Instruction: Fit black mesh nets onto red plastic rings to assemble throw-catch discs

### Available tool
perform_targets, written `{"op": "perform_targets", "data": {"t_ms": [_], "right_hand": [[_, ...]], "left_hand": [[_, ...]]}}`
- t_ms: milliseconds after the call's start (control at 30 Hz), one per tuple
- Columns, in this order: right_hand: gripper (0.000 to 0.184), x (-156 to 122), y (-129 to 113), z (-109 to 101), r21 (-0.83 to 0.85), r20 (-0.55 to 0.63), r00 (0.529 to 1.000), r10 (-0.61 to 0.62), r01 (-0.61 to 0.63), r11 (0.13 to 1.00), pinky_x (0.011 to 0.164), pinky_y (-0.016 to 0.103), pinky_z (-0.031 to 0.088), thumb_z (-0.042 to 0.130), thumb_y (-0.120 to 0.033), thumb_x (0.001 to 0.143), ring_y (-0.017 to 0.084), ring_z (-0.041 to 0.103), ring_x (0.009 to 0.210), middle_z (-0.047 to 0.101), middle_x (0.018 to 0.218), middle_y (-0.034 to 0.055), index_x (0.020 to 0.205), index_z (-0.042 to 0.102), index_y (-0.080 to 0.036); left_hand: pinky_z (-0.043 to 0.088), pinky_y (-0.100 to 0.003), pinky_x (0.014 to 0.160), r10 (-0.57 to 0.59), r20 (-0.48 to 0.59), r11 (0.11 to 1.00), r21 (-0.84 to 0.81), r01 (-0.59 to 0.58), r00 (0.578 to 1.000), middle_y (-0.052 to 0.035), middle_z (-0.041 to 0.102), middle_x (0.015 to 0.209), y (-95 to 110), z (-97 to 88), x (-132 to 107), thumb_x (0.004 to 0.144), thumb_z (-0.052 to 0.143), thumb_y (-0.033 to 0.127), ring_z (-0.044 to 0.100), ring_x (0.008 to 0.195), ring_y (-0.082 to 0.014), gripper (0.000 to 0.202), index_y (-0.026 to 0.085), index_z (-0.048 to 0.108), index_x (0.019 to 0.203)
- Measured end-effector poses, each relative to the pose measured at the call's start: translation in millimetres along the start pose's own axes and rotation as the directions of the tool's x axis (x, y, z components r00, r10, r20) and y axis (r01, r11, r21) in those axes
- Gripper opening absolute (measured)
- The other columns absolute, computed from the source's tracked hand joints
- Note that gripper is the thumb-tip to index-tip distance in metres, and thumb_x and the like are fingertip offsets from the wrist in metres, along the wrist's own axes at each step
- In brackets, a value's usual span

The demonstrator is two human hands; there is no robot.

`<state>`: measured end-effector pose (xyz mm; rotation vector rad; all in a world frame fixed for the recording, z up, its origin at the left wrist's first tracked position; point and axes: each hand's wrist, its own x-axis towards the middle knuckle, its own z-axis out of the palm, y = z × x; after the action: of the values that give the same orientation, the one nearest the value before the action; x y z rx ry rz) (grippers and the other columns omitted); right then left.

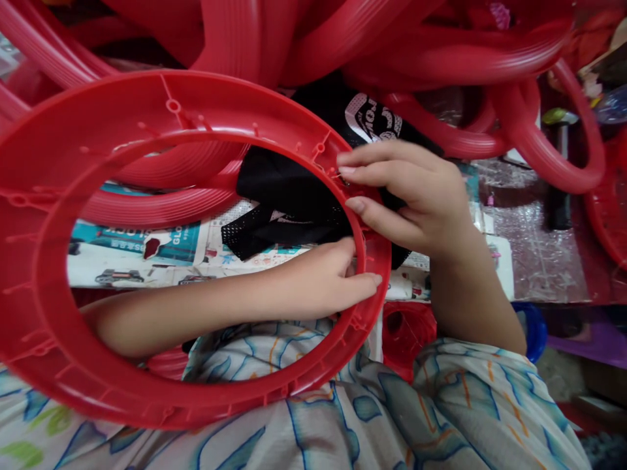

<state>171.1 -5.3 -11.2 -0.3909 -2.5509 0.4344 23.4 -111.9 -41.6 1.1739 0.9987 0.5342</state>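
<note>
A large red plastic ring (36, 261), its hollow ribbed side with small pegs facing me, leans across my lap. My left hand (328, 277) reaches through its opening and is closed on the right part of the rim, thumb over the rim and fingers curled round the inner edge. At the upper right of the rim, my right hand (416, 196) has its fingertips bent in close to a small peg. Something thin, like a thread or wire, shows at those fingertips, too fine to make out. Behind the ring lies black mesh fabric (289, 189) with white print.
Several glossy red ribbed rings (441, 59) are heaped along the back. A hammer-like tool (559, 189) with a black handle lies at the right, by clear plastic wrap (533, 248). Printed cardboard (137, 264) covers the table. Red and blue containers (531, 329) stand below the table edge.
</note>
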Motion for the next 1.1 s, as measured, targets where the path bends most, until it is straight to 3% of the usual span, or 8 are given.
{"op": "perform_targets", "data": {"t_ms": [133, 233, 300, 500, 667, 833, 933, 1100], "right_hand": [[0.014, 0, 1, 3, 0.050, -0.008, 1.000, 0.016, -0.015, 0.999, 0.085, 0.030, 0.059, 0.061, -0.023, 0.090, 0.016, 0.069, 0.100, 0.070, 0.108, 0.0051, 0.102, 0.065, -0.018], [0.016, 0, 1, 4, 0.036, -0.017, 1.000, 0.017, -0.016, 0.999, 0.085, 0.029, 0.058, 0.061, -0.023, 0.089, 0.016, 0.068, 0.100, 0.070, 0.109, 0.0041, 0.104, 0.065, -0.019], [0.017, 1, 1, 5, 0.029, -0.029, 0.999, 0.015, -0.014, 0.999, 0.084, 0.029, 0.058, 0.061, -0.023, 0.089, 0.016, 0.068, 0.097, 0.070, 0.107, 0.0044, 0.104, 0.066, -0.018], [0.020, 1, 4, 3, 0.108, -0.047, 0.998, 0.030, -0.025, 0.994, 0.087, 0.033, 0.058, 0.061, -0.024, 0.089, 0.017, 0.068, 0.100, 0.071, 0.110, 0.0063, 0.108, 0.065, -0.020], [0.015, -2, 7, 1, 0.220, -0.115, 0.993, 0.037, -0.011, 0.976, 0.089, 0.036, 0.058, 0.067, -0.021, 0.083, 0.019, 0.066, 0.106, 0.064, 0.123, 0.0054, 0.098, 0.069, -0.023], [0.018, 0, 6, -1, 0.121, -0.118, 0.993, -0.020, 0.035, 0.992, 0.092, 0.036, 0.056, 0.070, -0.018, 0.081, 0.020, 0.060, 0.116, 0.062, 0.124, 0.0074, 0.099, 0.068, -0.020], [0.015, 1, 4, -1, 0.075, -0.083, 0.996, -0.019, 0.026, 0.997, 0.094, 0.039, 0.055, 0.067, -0.019, 0.084, 0.021, 0.062, 0.112, 0.064, 0.120, 0.0105, 0.098, 0.068, -0.017], [0.010, -1, -2, 2, -0.057, -0.074, 0.997, -0.009, 0.005, 0.998, 0.090, 0.038, 0.058, 0.063, -0.021, 0.086, 0.022, 0.064, 0.109, 0.065, 0.120, 0.0081, 0.094, 0.068, -0.021]], "left_hand": [[0.048, -0.022, 0.046, 0.005, -0.123, 0.971, -0.236, -0.035, 0.992, 0.0027, 0.062, 0.073, 1, -0.9, 4, 0.083, 0.062, 0.041, 0.062, 0.058, -0.0144, 0.035, 0.022, 0.044, 0.107], [0.055, -0.022, 0.056, 0.093, -0.360, 0.913, -0.342, -0.224, 0.928, 0.0027, 0.062, 0.079, 5, -1.8, 10, 0.079, 0.065, 0.023, 0.066, 0.070, -0.0125, 0.027, 0.020, 0.045, 0.097], [0.056, -0.021, 0.060, 0.135, -0.417, 0.887, -0.354, -0.297, 0.899, 0.0019, 0.063, 0.081, 7, -2.2, 14, 0.075, 0.065, 0.015, 0.067, 0.076, -0.0128, 0.028, 0.019, 0.044, 0.093], [0.056, -0.021, 0.061, 0.135, -0.437, 0.880, -0.360, -0.311, 0.889, 0.0031, 0.062, 0.078, 6, -1.7, 17, 0.072, 0.066, 0.012, 0.066, 0.071, -0.0111, 0.030, 0.020, 0.044, 0.092], [0.057, -0.023, 0.059, 0.121, -0.413, 0.863, -0.406, -0.301, 0.903, 0.0027, 0.061, 0.078, 6, -1.9, 17, 0.072, 0.064, 0.010, 0.065, 0.070, -0.0121, 0.031, 0.019, 0.047, 0.096], [0.054, -0.021, 0.063, 0.127, -0.369, 0.869, -0.407, -0.283, 0.921, 0.0022, 0.061, 0.080, 6, -2.2, 19, 0.070, 0.061, 0.007, 0.064, 0.071, -0.0107, 0.030, 0.019, 0.047, 0.094], [0.053, -0.024, 0.067, 0.133, -0.351, 0.897, -0.355, -0.263, 0.927, 0.0025, 0.060, 0.080, 5, -2.6, 20, 0.072, 0.061, 0.012, 0.063, 0.072, -0.0113, 0.031, 0.020, 0.045, 0.098], [0.051, -0.024, 0.067, 0.150, -0.357, 0.923, -0.284, -0.261, 0.922, 0.0029, 0.060, 0.080, 1, -4.2, 21, 0.074, 0.061, 0.016, 0.062, 0.071, -0.0114, 0.033, 0.020, 0.043, 0.102]]}}
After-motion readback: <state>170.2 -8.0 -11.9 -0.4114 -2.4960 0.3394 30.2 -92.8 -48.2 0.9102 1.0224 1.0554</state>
